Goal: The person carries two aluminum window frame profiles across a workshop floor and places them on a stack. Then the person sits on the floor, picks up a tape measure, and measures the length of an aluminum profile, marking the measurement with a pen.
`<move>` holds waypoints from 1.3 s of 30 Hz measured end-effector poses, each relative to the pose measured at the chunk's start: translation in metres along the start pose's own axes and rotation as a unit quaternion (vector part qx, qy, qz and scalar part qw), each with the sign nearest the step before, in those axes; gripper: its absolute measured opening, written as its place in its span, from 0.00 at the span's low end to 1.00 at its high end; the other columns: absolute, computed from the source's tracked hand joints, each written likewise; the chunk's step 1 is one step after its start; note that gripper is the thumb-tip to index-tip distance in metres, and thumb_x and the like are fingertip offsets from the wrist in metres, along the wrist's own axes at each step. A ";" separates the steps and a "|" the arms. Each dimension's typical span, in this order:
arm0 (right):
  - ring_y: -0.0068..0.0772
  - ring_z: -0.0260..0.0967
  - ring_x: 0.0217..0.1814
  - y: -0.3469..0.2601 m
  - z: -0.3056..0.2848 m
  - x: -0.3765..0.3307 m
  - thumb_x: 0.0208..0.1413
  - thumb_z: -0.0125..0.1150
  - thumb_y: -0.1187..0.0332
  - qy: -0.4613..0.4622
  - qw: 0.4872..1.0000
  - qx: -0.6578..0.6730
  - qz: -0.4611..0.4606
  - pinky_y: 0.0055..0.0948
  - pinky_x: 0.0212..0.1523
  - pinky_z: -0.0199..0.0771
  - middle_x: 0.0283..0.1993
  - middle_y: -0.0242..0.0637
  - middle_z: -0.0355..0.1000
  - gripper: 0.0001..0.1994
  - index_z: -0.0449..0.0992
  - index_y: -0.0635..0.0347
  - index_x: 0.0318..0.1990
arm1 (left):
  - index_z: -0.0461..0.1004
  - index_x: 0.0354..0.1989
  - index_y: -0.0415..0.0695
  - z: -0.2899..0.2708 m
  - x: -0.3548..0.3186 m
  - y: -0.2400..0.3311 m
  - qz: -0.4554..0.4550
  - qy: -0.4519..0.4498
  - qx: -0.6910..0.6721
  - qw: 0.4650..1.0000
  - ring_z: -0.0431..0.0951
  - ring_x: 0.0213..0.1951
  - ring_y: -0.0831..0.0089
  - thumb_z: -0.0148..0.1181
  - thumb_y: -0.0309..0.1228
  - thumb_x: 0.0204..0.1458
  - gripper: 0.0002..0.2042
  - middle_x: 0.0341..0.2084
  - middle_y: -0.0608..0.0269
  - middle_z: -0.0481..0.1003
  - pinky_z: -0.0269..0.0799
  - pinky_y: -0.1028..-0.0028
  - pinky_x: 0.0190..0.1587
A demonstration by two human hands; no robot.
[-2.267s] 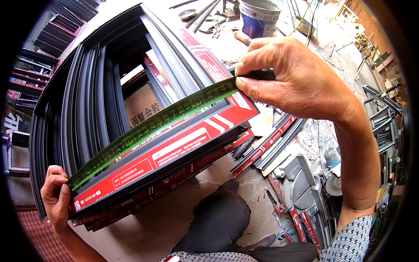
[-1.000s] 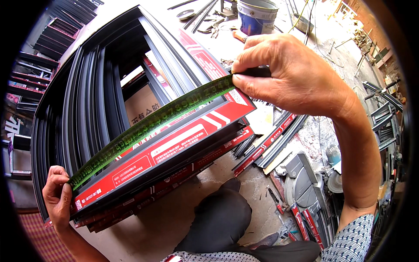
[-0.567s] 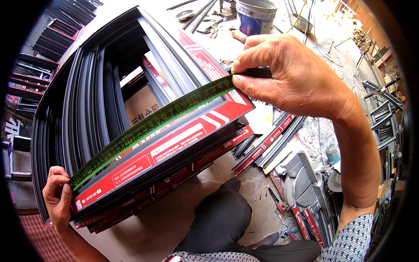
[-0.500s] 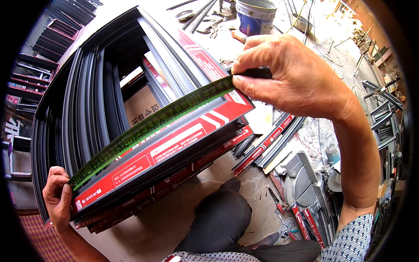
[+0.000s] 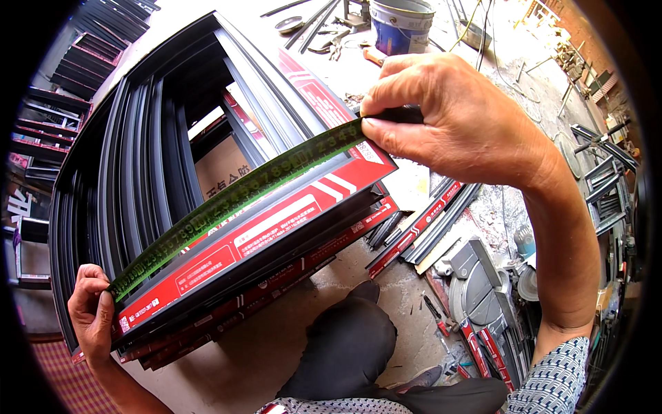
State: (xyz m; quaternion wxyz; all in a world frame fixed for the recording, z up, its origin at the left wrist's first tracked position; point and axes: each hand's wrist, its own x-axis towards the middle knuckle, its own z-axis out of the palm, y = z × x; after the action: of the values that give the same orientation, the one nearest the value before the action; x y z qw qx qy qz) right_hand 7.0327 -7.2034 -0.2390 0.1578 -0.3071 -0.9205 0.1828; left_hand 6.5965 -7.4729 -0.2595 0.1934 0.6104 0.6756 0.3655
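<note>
A green tape measure [image 5: 234,191] stretches taut across the near side of a dark metal window frame [image 5: 132,159]. My left hand [image 5: 91,310] pinches one end of the tape at the frame's near left corner. At the right corner my right hand [image 5: 441,121] grips the other end between thumb and forefinger, and a dark part of it shows behind the fingers. Red and white protective film [image 5: 276,231] covers the frame's near face. The frame lies on top of other similar frames [image 5: 276,279] in a stack.
On the floor to the right lie a grey round-based cutting machine [image 5: 476,293], red-handled pliers [image 5: 436,314] and several loose profiles [image 5: 427,224]. Farther back stands a blue and white bucket [image 5: 401,27]. More dark frames [image 5: 52,117] are stacked at the far left.
My right hand has shifted slightly left, with its end of the tape. The left hand stays at its corner.
</note>
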 end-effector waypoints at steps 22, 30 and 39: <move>0.46 0.80 0.49 0.001 0.001 -0.001 0.60 0.66 0.71 0.000 1.000 -0.005 0.002 0.40 0.71 0.66 0.33 0.44 0.75 0.08 0.83 0.68 0.38 | 0.73 0.38 0.40 0.000 -0.001 0.002 0.005 -0.005 0.013 1.000 0.65 0.45 0.74 0.63 0.28 0.62 0.06 0.40 0.62 0.65 0.59 0.78 0.50; 0.51 0.79 0.37 0.013 0.010 0.000 0.56 0.62 0.66 0.067 0.994 -0.042 -0.077 0.40 0.45 0.78 0.32 0.53 0.78 0.12 0.83 0.67 0.37 | 0.72 0.38 0.39 0.000 0.002 0.003 0.005 -0.013 0.019 1.000 0.65 0.44 0.75 0.62 0.27 0.62 0.06 0.40 0.62 0.64 0.58 0.78 0.50; 0.49 0.80 0.34 0.009 -0.002 -0.024 0.57 0.57 0.65 0.098 0.994 -0.005 -0.054 0.42 0.45 0.79 0.30 0.54 0.79 0.13 0.83 0.67 0.35 | 0.60 0.73 0.41 -0.004 -0.006 -0.011 0.017 0.022 0.022 0.999 0.67 0.48 0.78 0.53 0.55 0.67 0.35 0.55 0.63 0.68 0.63 0.78 0.53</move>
State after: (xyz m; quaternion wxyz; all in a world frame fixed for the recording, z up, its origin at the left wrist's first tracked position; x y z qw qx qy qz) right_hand 7.0567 -7.2111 -0.2456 0.2551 -0.2740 -0.9169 0.1382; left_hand 6.5872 -7.4794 -0.2660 0.1585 0.6178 0.6768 0.3676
